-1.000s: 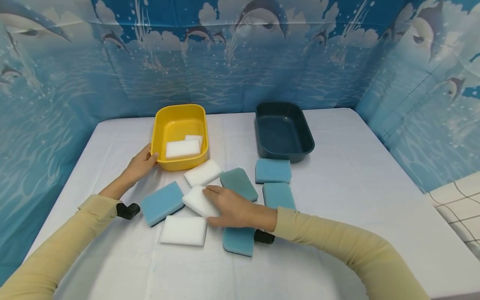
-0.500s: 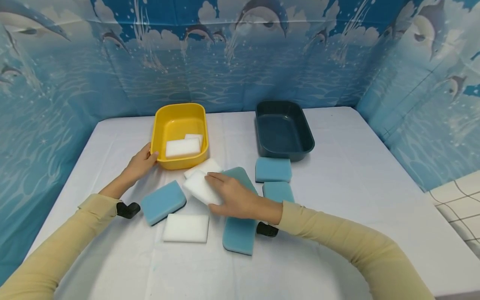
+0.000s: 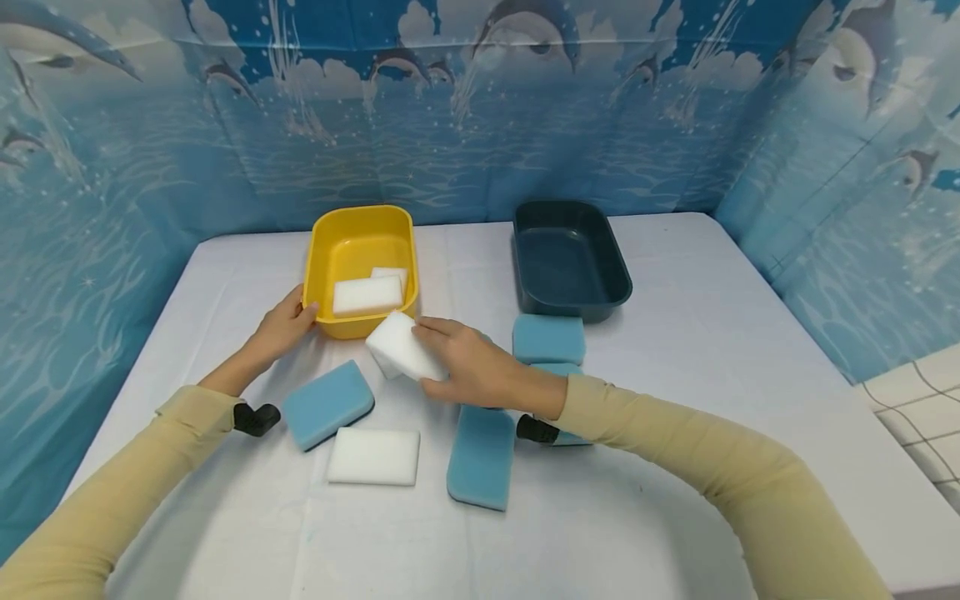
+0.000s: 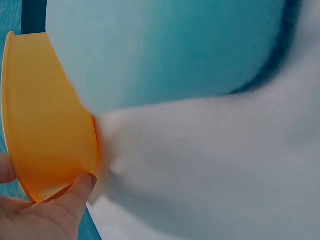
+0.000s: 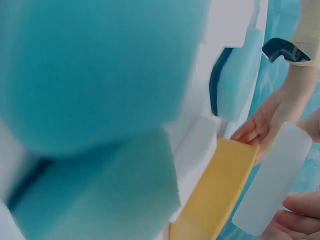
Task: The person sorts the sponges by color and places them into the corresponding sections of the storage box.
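Observation:
My right hand [image 3: 480, 367] grips a white sponge [image 3: 405, 346] by its right end, raised close to the front edge of the yellow bin [image 3: 352, 327]. The right wrist view shows the same sponge [image 5: 272, 180] tilted, with fingertips on it. My left hand [image 3: 281, 329] holds the bin's near left corner, the thumb at its front. Inside the bin lie two white sponges [image 3: 367, 296]. Below the held sponge, another white sponge [image 3: 386, 367] is mostly hidden. A white sponge [image 3: 373, 456] and a blue sponge [image 3: 328, 404] lie nearer the front.
A dark blue bin [image 3: 567, 300] stands at the back right. Before it lie blue sponges [image 3: 547, 337], partly covered by the right arm. One more blue sponge [image 3: 480, 462] rests in front of the right wrist. A dolphin-print curtain [image 3: 465, 167] hangs behind the white-covered table [image 3: 675, 333].
My right hand has lifted the white sponge off the table and carried it away from me toward the yellow bin. The left hand stays on the bin's corner.

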The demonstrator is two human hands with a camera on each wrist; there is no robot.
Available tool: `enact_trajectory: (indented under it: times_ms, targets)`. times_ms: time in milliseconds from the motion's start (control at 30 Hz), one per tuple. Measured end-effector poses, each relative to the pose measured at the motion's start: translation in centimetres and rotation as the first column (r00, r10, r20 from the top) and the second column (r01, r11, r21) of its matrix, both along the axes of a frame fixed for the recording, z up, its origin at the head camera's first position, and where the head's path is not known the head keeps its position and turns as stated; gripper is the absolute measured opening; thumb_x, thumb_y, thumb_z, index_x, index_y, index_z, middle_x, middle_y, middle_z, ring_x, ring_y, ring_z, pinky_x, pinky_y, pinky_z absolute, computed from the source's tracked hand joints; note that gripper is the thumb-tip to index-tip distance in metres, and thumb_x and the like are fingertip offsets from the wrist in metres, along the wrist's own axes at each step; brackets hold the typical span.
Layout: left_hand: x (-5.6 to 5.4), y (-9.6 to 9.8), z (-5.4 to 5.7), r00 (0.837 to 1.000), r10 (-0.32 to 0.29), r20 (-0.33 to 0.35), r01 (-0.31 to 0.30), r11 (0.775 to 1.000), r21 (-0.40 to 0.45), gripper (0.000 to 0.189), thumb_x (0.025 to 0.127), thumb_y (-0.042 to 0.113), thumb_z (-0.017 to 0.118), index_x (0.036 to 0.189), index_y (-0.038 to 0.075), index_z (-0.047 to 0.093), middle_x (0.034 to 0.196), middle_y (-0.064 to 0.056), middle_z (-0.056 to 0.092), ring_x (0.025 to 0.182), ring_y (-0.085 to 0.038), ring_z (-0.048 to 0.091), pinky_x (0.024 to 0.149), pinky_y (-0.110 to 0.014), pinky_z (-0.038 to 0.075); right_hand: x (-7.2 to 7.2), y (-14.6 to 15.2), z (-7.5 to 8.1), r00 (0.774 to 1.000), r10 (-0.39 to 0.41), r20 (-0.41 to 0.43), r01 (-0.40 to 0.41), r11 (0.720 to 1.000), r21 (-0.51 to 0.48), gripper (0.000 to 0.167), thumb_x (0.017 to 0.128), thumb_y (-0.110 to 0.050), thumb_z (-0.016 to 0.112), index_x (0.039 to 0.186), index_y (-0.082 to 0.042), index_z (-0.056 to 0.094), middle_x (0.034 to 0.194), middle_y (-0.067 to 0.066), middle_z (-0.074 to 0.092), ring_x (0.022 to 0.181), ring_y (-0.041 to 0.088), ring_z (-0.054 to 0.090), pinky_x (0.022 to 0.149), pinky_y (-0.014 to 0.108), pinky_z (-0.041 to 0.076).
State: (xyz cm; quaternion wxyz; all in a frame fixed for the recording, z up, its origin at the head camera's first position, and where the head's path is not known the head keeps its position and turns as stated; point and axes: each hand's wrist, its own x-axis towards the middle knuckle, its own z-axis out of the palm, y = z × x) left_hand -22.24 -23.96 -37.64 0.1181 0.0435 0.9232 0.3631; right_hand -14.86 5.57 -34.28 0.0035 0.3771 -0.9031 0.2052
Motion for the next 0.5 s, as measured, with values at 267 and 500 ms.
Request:
enact_trajectory:
  times_ms: [267, 500]
  targets:
    - [0.0, -0.1, 0.1, 1.000, -0.005, 0.000, 0.005, 1.000, -0.006, 0.055, 0.103, 0.031, 0.026, 0.150, 0.005, 0.012, 0.144, -0.024, 0.037, 0.128, -0.038, 0.040, 0.105, -0.054, 0.036, -1.5, -0.5, 1.1, 0.997, 0.013, -0.081, -0.015, 1.000, -0.022, 0.062, 0.083, -0.026, 0.067, 0.134, 0.003, 0.047, 0.141, 0.020, 0.046, 0.125, 0.029, 0.052, 0.095, 0.033, 0.051]
    - [0.0, -0.3, 0.0, 1.000, -0.004, 0.000, 0.004, 1.000, -0.003, 0.055, 0.103, 0.031, 0.027, 0.149, 0.005, 0.014, 0.142, -0.023, 0.039, 0.125, -0.037, 0.042, 0.104, -0.053, 0.037, -2.7, -1.0, 1.7, 0.997, 0.000, -0.082, -0.002, 1.000, -0.022, 0.061, 0.084, -0.025, 0.067, 0.135, 0.003, 0.047, 0.143, 0.020, 0.044, 0.127, 0.030, 0.050, 0.097, 0.034, 0.050]
